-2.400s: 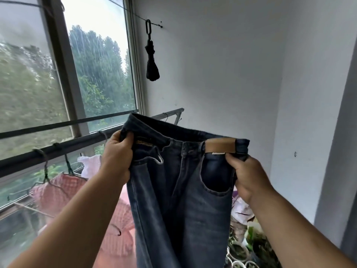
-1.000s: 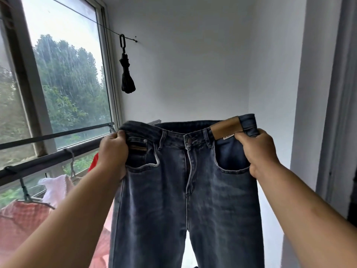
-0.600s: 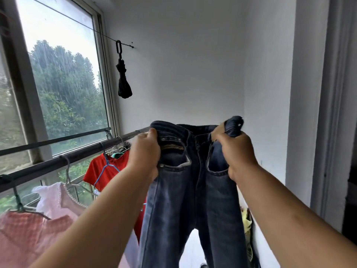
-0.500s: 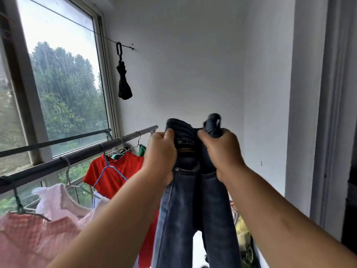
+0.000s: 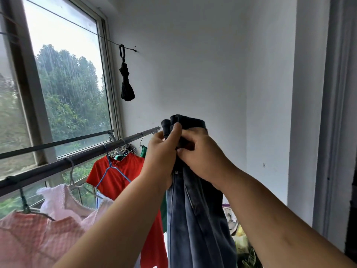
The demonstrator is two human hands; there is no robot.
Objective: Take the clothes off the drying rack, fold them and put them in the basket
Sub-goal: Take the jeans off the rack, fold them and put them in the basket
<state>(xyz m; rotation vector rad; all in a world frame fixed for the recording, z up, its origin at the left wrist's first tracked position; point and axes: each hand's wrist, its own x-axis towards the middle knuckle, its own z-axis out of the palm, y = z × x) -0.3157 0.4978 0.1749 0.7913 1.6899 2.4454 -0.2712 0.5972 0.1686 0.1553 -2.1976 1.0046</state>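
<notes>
A pair of blue jeans [image 5: 195,215] hangs in front of me, folded lengthwise with the two waistband halves pressed together. My left hand [image 5: 161,153] grips the bunched waistband from the left, thumb up on the denim. My right hand [image 5: 201,155] grips the same waistband from the right, touching the left hand. The legs drop out of view at the bottom. Behind, the dark drying rack bar [image 5: 77,161] runs along the window with a red shirt [image 5: 119,175], a pale pink top [image 5: 63,200] and a pink checked garment [image 5: 29,240] on hangers. No basket is in view.
A black folded umbrella [image 5: 126,88] hangs from a wire by the window [image 5: 63,89]. White walls stand ahead and to the right. Green fabric [image 5: 144,151] hangs behind the red shirt. Assorted things [image 5: 241,240] lie low at the right behind the jeans.
My hands have come together, bringing the two sides of the waistband from spread wide to pressed against each other. The jeans went from flat and open to folded lengthwise.
</notes>
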